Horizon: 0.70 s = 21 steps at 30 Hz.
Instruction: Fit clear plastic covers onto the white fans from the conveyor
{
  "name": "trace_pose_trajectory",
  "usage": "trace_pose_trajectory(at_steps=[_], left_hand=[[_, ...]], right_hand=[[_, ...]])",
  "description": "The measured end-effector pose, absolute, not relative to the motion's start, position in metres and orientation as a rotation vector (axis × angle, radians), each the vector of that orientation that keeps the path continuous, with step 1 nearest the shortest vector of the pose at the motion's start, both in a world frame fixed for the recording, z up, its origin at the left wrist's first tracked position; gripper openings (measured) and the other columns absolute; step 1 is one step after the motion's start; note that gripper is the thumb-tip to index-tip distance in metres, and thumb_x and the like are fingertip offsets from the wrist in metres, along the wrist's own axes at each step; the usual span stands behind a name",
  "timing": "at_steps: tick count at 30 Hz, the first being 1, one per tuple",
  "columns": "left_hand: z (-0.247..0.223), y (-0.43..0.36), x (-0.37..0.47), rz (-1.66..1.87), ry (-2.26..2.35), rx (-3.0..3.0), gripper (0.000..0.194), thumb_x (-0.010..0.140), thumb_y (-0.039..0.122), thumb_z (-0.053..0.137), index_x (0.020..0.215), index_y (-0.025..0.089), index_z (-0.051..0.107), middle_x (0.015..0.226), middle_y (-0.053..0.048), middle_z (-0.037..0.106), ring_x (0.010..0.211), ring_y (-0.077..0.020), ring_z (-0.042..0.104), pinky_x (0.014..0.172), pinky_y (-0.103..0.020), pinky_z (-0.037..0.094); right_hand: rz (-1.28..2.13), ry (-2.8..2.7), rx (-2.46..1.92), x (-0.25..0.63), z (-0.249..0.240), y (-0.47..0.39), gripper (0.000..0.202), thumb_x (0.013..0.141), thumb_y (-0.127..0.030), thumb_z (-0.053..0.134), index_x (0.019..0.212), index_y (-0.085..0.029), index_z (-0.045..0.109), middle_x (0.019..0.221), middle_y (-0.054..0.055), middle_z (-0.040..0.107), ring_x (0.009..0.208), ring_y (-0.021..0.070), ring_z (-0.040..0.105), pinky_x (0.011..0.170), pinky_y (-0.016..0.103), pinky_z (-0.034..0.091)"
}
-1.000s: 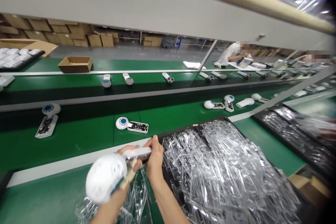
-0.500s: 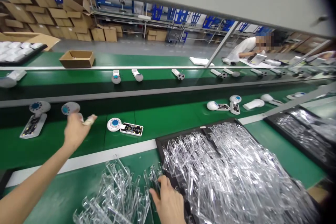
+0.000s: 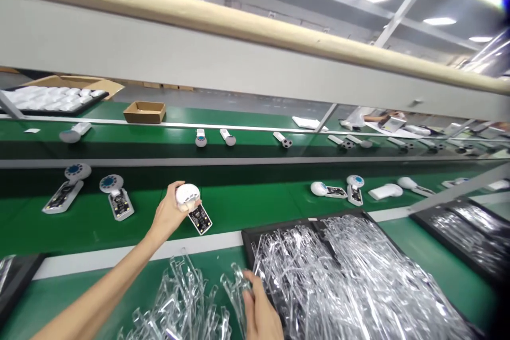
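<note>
My left hand is closed on the round head of a white device, whose open handle with a black circuit board hangs down to the right. My right hand pinches some clear plastic pieces at the left edge of the black tray. A loose pile of clear plastic pieces lies left of that hand. Two more white devices with exposed boards, one at the far left and one nearer, lie on the green belt.
Several white devices lie farther right on the belt, and others sit on the raised line behind. A cardboard box stands at the back left. Another black tray is at the right. A slanted support crosses the right side.
My left hand has moved right and taken hold of a device that lay on the belt. My right hand stays by the clear pieces. The view has tilted up.
</note>
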State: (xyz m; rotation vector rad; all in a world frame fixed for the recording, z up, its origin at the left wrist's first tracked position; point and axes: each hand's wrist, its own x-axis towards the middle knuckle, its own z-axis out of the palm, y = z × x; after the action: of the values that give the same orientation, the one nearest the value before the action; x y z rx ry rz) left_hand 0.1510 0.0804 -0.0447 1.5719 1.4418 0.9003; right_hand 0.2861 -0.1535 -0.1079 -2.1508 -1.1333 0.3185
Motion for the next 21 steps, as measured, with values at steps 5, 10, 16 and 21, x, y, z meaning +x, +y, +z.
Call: trace_pose_trajectory(at_steps=[5, 10, 16, 21], left_hand=[[-0.011, 0.042, 0.170, 0.917, 1.238, 1.340, 0.057, 0.059, 0.054, 0.070, 0.099, 0.016, 0.055, 0.091, -0.007, 0.062, 0.081, -0.0217, 0.059, 0.067, -0.030, 0.044], [0.004, 0.016, 0.183, 0.834, 1.179, 1.141, 0.058, 0.055, 0.054, 0.072, 0.096, 0.016, 0.054, 0.083, -0.005, 0.062, 0.070, -0.0185, 0.058, 0.058, -0.028, 0.043], [0.017, 0.015, 0.186, 0.862, 1.158, 1.025, 0.059, 0.056, 0.054, 0.073, 0.098, 0.018, 0.053, 0.083, -0.004, 0.061, 0.068, -0.0175, 0.058, 0.055, -0.027, 0.044], [0.013, 0.005, 0.187, 0.966, 1.085, 0.943, 0.069, 0.058, 0.052, 0.074, 0.115, 0.021, 0.049, 0.108, -0.009, 0.061, 0.089, -0.0215, 0.061, 0.068, -0.029, 0.047]], right_hand=[[0.380, -1.287, -2.017, 0.275, -0.047, -0.108, 0.048, 0.088, -0.054, 0.039, 0.132, -0.035, 0.042, 0.103, 0.005, 0.061, 0.073, 0.0220, 0.065, 0.058, 0.030, 0.049], [0.181, -1.409, -2.031, 0.262, -0.047, -0.084, 0.048, 0.091, -0.047, 0.034, 0.132, -0.026, 0.043, 0.092, 0.008, 0.053, 0.068, 0.0226, 0.060, 0.053, 0.034, 0.048], [-0.028, -1.433, -2.021, 0.259, -0.063, -0.090, 0.051, 0.090, -0.048, 0.038, 0.139, -0.035, 0.031, 0.109, 0.012, 0.054, 0.096, 0.0323, 0.055, 0.070, 0.045, 0.048], [0.201, -1.455, -1.966, 0.271, -0.058, -0.094, 0.056, 0.093, -0.039, 0.034, 0.145, -0.035, 0.012, 0.094, 0.007, 0.058, 0.071, 0.0228, 0.061, 0.053, 0.031, 0.049]])
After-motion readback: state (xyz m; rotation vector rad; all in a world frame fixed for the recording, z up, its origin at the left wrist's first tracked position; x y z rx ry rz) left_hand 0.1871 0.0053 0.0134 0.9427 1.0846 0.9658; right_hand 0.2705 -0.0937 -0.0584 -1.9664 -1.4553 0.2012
